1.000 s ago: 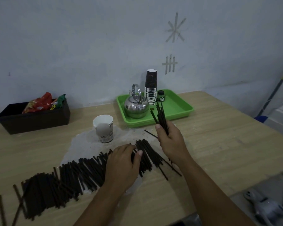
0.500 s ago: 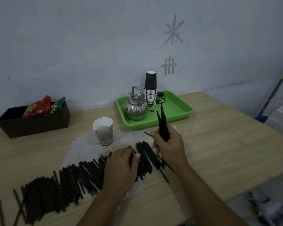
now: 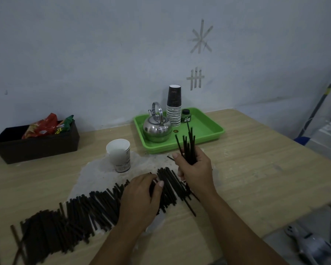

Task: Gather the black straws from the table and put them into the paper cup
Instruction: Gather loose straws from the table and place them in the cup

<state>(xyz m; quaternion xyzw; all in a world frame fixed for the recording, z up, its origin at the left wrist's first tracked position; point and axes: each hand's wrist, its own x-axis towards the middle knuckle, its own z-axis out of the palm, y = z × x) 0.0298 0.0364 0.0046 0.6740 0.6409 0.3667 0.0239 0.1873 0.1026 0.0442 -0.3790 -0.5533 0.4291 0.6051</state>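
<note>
Dozens of thin black plastic straws [image 3: 96,211] lay in a long loose band across the pale wooden table [image 3: 256,169], running from the near left edge up toward the middle. The right hand [image 3: 195,169] was curled round an upright bundle of black straws [image 3: 188,148], whose tips fanned out unevenly above the fist and whose lower ends poked out beneath it. The left hand [image 3: 141,196] rested palm down on the band, its fingers bent over a few straws at the right end; whether it actually pinched any could not be told, as the fingertips were hidden among them.

The white paper cup [image 3: 119,154] stood upright on a whitish patch of the tabletop, just beyond the band and to the left of the right hand, apparently holding no straws. Behind it sat a green plastic tray [image 3: 204,131] carrying a shiny steel kettle [image 3: 157,129], a stack of dark paper cups [image 3: 174,106] and a small dark bottle [image 3: 185,116]. A black rectangular box [image 3: 36,146] with snack packets stood at far left.

Judging by this, the bundle looked loose and splayed, so some straws might miss the narrow rim or slip out below the fist on the way. The light cup could also tip if straws were dropped against one side. Sweeping with the left hand might roll straws off the near edge.
</note>
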